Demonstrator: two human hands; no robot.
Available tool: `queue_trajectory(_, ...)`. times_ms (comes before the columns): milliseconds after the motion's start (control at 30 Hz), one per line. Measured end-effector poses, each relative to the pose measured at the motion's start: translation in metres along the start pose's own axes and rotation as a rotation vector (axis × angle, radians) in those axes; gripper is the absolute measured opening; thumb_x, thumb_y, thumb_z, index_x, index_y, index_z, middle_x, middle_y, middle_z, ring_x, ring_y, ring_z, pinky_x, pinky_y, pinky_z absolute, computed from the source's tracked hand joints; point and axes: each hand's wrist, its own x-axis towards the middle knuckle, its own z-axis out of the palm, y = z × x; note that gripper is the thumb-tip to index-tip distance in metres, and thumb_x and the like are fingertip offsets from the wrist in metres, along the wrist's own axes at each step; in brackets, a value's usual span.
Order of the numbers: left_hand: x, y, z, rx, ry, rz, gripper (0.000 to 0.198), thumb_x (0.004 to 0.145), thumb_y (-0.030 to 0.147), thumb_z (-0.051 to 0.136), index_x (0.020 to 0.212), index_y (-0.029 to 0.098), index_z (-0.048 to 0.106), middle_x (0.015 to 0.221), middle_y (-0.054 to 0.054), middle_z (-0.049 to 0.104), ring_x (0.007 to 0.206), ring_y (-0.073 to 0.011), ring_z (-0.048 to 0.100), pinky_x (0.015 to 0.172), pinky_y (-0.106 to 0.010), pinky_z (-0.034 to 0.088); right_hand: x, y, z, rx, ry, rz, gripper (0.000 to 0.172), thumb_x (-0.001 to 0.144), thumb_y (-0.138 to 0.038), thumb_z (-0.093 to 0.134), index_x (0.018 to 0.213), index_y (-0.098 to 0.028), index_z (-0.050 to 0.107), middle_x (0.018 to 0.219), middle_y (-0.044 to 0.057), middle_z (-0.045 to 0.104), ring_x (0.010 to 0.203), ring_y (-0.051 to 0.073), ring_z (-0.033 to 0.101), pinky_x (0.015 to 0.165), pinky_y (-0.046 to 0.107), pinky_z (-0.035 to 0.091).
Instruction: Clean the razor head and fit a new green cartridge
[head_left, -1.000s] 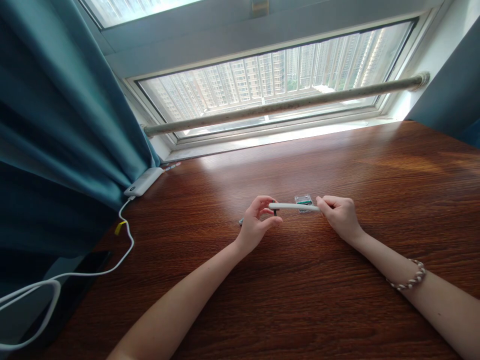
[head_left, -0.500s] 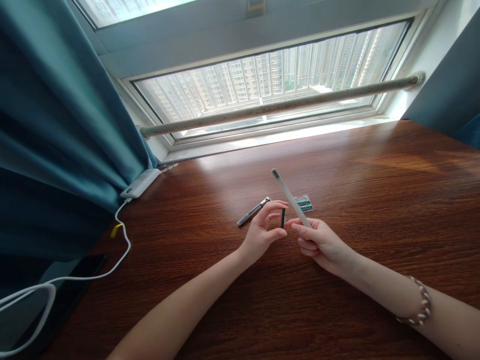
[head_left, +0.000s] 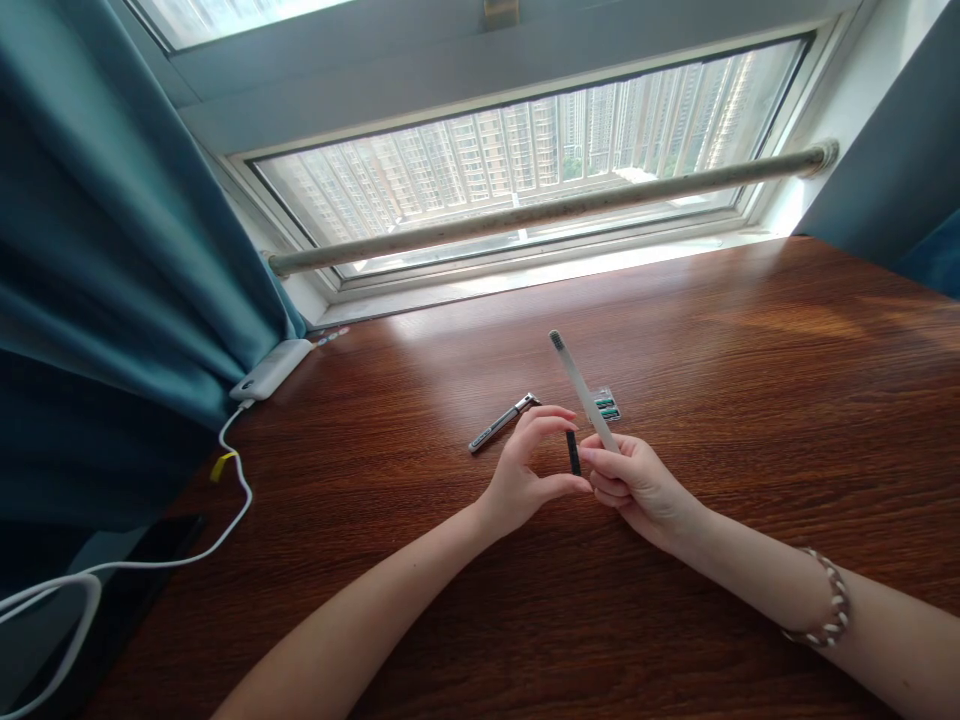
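White stick, slim and dark-tipped: slanting up and away over the table, lower end sitting in the right hand.

And handling how?

Judging it light and stiff, smooth enough to be slipping in a loose pinch. Favouring a grip low on the shaft, about where the fingers are now, and steering clear of the dark tip.

Gripping with what, exactly?

Closing thumb and fingertips of the right hand around the bottom of the shaft, palm facing left, wrist hanging low near the wood, beaded bracelet sitting on the forearm.

And the left hand?

Pinching a small dark piece upright between thumb and forefinger, just beside the stick's base and nearly touching the right fingers, other fingers curling loosely. Judging that piece tiny, hard and easily dropped.

Lying around them?

Resting just beyond the hands, flat on the wood: a grey metal handle and a clear packet with green inserts. Sitting well off to the left by the teal curtain: a white power bank, cable trailing toward the near edge. Running across the window behind: a pale rail.
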Motion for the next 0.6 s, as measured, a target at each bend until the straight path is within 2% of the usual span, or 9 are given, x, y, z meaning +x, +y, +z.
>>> queue_trajectory(133,-0.0008,-0.001,-0.0038,0.325,0.029,0.143,0.046,0.061,0.034,0.072,0.102,0.022,0.054,0.111,-0.01,0.053,0.106,-0.0245,0.047,0.092,-0.043,0.036,0.0018,-0.001,-0.0014,-0.18,0.122,-0.065,0.025,0.066,-0.033,0.069,0.067,-0.015,0.052,0.043,-0.01,0.03,0.037,0.002,0.019,0.037,0.019,0.012)
queue_trajectory(233,-0.0036,-0.0038,-0.0041,0.511,0.054,0.225,0.043,0.063,0.035,0.07,0.102,0.022,0.055,0.111,-0.009,0.055,0.109,-0.0254,0.045,0.095,-0.043,0.034,0.0024,-0.0023,-0.0026,-0.417,0.208,-0.181,0.024,0.066,-0.034,0.068,0.062,-0.015,0.054,0.05,-0.004,0.046,0.044,0.006,0.035,0.042,0.02,0.026)
queue_trajectory(333,-0.0059,-0.004,-0.0021,0.597,0.061,0.211,0.041,0.065,0.036,0.068,0.102,0.022,0.056,0.114,-0.009,0.055,0.112,-0.0266,0.043,0.096,-0.044,0.033,0.0016,-0.0044,-0.003,-0.618,0.22,-0.269,0.022,0.069,-0.034,0.065,0.062,-0.015,0.056,0.06,0.001,0.057,0.057,0.012,0.048,0.054,0.024,0.036)
queue_trajectory(467,-0.0041,-0.0002,0.0001,0.521,0.08,0.117,0.038,0.065,0.033,0.068,0.101,0.023,0.059,0.113,-0.009,0.055,0.112,-0.026,0.043,0.097,-0.045,0.032,-0.0008,-0.0067,-0.0021,-0.723,0.212,-0.314,0.022,0.072,-0.037,0.062,0.065,-0.016,0.056,0.061,0.0,0.056,0.057,0.013,0.047,0.055,0.024,0.036)
queue_trajectory(533,-0.0015,0.0007,0.0,0.356,0.089,0.012,0.04,0.063,0.031,0.07,0.101,0.023,0.06,0.112,-0.008,0.055,0.11,-0.0249,0.045,0.096,-0.044,0.033,-0.001,-0.0077,-0.0038,-0.755,0.224,-0.366,0.025,0.075,-0.04,0.058,0.065,-0.017,0.055,0.058,-0.002,0.051,0.055,0.011,0.044,0.053,0.023,0.033)
queue_trajectory(600,0.0012,-0.0009,-0.0007,0.079,0.083,-0.147,0.041,0.063,0.03,0.071,0.102,0.024,0.06,0.111,-0.007,0.055,0.108,-0.0239,0.047,0.092,-0.041,0.038,0.0003,-0.0098,-0.009,-0.785,0.234,-0.445,0.032,0.08,-0.045,0.049,0.065,-0.017,0.054,0.053,-0.003,0.043,0.051,0.01,0.038,0.05,0.023,0.029)
